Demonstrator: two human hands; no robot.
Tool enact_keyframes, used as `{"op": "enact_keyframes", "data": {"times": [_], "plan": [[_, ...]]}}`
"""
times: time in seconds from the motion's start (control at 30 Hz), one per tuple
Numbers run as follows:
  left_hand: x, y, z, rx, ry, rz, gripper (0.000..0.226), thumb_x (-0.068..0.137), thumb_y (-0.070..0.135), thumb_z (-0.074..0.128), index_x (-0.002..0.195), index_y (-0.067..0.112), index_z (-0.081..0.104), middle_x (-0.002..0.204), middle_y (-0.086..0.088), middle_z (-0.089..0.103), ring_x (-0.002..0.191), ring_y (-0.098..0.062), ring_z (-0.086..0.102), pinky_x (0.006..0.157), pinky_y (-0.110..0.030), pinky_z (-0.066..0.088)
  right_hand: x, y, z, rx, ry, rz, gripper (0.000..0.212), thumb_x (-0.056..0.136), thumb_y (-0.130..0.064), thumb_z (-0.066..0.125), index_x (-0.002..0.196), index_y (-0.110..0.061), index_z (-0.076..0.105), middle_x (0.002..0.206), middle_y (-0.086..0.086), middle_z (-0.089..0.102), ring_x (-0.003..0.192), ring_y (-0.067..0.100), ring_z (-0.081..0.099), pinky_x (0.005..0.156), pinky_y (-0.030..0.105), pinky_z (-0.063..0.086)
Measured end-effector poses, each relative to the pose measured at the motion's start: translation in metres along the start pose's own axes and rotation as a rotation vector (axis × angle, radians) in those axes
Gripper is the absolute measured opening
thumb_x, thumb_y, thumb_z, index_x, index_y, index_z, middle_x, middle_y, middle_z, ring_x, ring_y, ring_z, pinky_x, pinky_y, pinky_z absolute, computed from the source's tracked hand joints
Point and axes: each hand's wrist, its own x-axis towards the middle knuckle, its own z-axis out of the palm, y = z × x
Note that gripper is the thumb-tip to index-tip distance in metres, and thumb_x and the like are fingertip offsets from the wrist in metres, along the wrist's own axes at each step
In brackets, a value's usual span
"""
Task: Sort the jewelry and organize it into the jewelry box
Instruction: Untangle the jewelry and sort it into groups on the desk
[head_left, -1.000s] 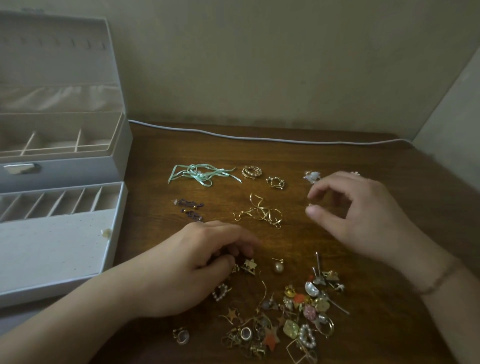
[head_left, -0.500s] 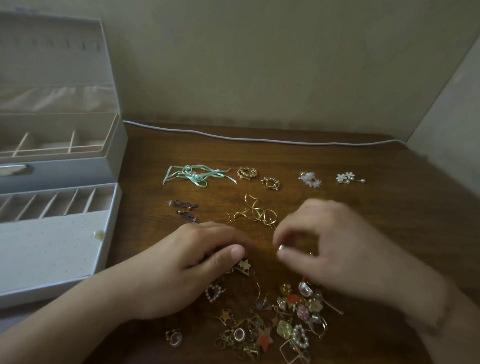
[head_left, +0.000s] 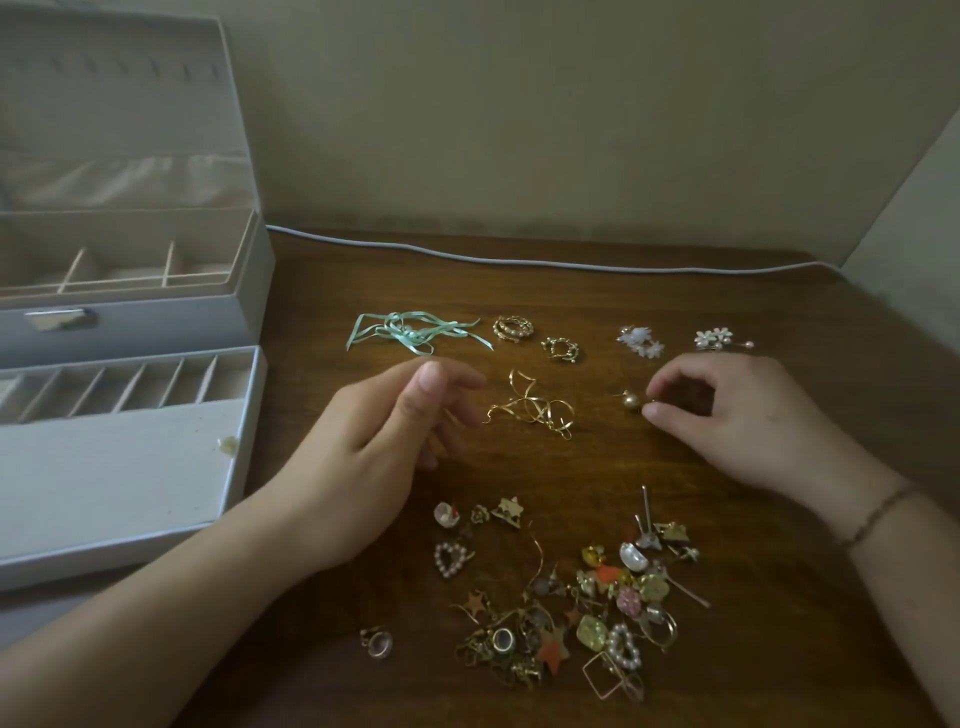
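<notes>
We are mid-sort, laying matched pieces in a row on the bench (head_left: 597, 467) before anything goes into the jewelry box (head_left: 130, 467), which stands open at the left with its compartments bare. Our right hand (head_left: 727, 415) pinches the post of a pearl earring (head_left: 632, 401), setting it beside the gold wire earrings (head_left: 535, 410). Our left hand (head_left: 374, 447) hovers loosely curled, holding nothing. Next we likely need its twin from the unsorted pile (head_left: 571, 597) near us, a dense tangle of gold, pearl and coloured bits.
</notes>
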Motion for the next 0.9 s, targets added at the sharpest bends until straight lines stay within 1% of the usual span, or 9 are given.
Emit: {"op": "enact_keyframes", "data": {"times": [0.07, 0.13, 0.2, 0.33, 0.43, 0.57, 0.7, 0.8, 0.9], "plan": [[0.000, 0.001, 0.001, -0.021, 0.016, -0.004, 0.049, 0.095, 0.057, 0.032, 0.113, 0.027, 0.067, 0.099, -0.002, 0.071, 0.085, -0.021, 0.066, 0.070, -0.042, 0.054, -0.002, -0.002, -0.003, 0.013, 0.044, -0.016, 0.013, 0.084, -0.037, 0.068, 0.093, -0.042, 0.061, 0.091, -0.022, 0.059, 0.081, -0.005, 0.052, 0.060, 0.015, 0.037], [0.001, 0.003, 0.000, -0.018, 0.043, 0.008, 0.045, 0.096, 0.055, 0.034, 0.112, 0.028, 0.067, 0.096, -0.002, 0.070, 0.082, -0.020, 0.065, 0.067, -0.036, 0.051, -0.010, -0.011, -0.006, 0.045, 0.163, -0.088, 0.012, 0.083, -0.036, 0.068, 0.093, -0.041, 0.062, 0.088, -0.022, 0.060, 0.078, -0.004, 0.055, 0.060, 0.014, 0.037], [0.002, 0.005, -0.003, 0.037, 0.076, 0.031, 0.039, 0.098, 0.051, 0.036, 0.110, 0.030, 0.068, 0.091, 0.000, 0.069, 0.078, -0.018, 0.063, 0.066, -0.028, 0.048, -0.022, -0.032, -0.007, 0.107, 0.200, -0.209, 0.011, 0.082, -0.041, 0.063, 0.093, -0.040, 0.063, 0.087, -0.024, 0.060, 0.080, -0.004, 0.057, 0.062, 0.012, 0.039], [0.004, 0.007, -0.007, 0.101, 0.125, 0.020, 0.027, 0.098, 0.038, 0.042, 0.103, 0.032, 0.069, 0.083, 0.002, 0.067, 0.070, -0.012, 0.058, 0.062, -0.035, 0.048, -0.046, -0.076, 0.012, 0.058, -0.014, -0.428, 0.033, 0.083, -0.060, 0.047, 0.103, -0.040, 0.064, 0.092, -0.028, 0.059, 0.092, -0.004, 0.053, 0.075, 0.019, 0.046], [0.003, 0.009, -0.007, 0.148, 0.111, 0.018, 0.024, 0.096, 0.035, 0.046, 0.101, 0.032, 0.069, 0.079, 0.002, 0.066, 0.068, -0.012, 0.059, 0.063, -0.039, 0.050, -0.055, -0.091, 0.026, -0.010, -0.042, -0.485, 0.036, 0.081, -0.062, 0.044, 0.100, -0.039, 0.064, 0.087, -0.024, 0.059, 0.089, -0.002, 0.052, 0.074, 0.025, 0.049], [0.002, 0.009, -0.006, 0.190, 0.106, 0.021, 0.023, 0.094, 0.035, 0.049, 0.099, 0.028, 0.070, 0.076, 0.004, 0.065, 0.071, -0.011, 0.060, 0.061, -0.023, 0.047, -0.051, -0.090, 0.033, -0.034, -0.005, -0.482, 0.027, 0.081, -0.055, 0.049, 0.093, -0.038, 0.066, 0.082, -0.022, 0.059, 0.083, 0.001, 0.052, 0.069, 0.028, 0.050], [0.002, 0.008, -0.005, 0.235, 0.082, 0.023, 0.024, 0.094, 0.039, 0.050, 0.099, 0.028, 0.070, 0.075, 0.005, 0.065, 0.069, -0.014, 0.059, 0.058, -0.026, 0.047, -0.046, -0.087, 0.036, -0.008, -0.048, -0.496, 0.011, 0.084, -0.045, 0.063, 0.092, -0.038, 0.067, 0.091, -0.020, 0.060, 0.091, 0.001, 0.051, 0.078, 0.031, 0.049], [0.001, 0.007, -0.005, 0.249, 0.056, 0.045, 0.024, 0.093, 0.041, 0.050, 0.100, 0.030, 0.070, 0.075, 0.008, 0.064, 0.066, -0.011, 0.060, 0.055, -0.019, 0.044, -0.041, -0.084, 0.024, 0.048, -0.063, -0.477, 0.009, 0.084, -0.042, 0.064, 0.088, -0.035, 0.068, 0.092, -0.022, 0.059, 0.092, -0.001, 0.052, 0.077, 0.019, 0.044], [0.000, 0.007, -0.005, 0.257, 0.053, 0.073, 0.024, 0.093, 0.043, 0.050, 0.097, 0.032, 0.071, 0.074, 0.006, 0.064, 0.060, -0.011, 0.056, 0.052, -0.017, 0.039, -0.034, -0.062, -0.006, 0.285, -0.025, -0.311, 0.011, 0.078, -0.042, 0.064, 0.082, -0.034, 0.069, 0.084, -0.020, 0.066, 0.081, -0.002, 0.061, 0.063, 0.012, 0.046]]}}
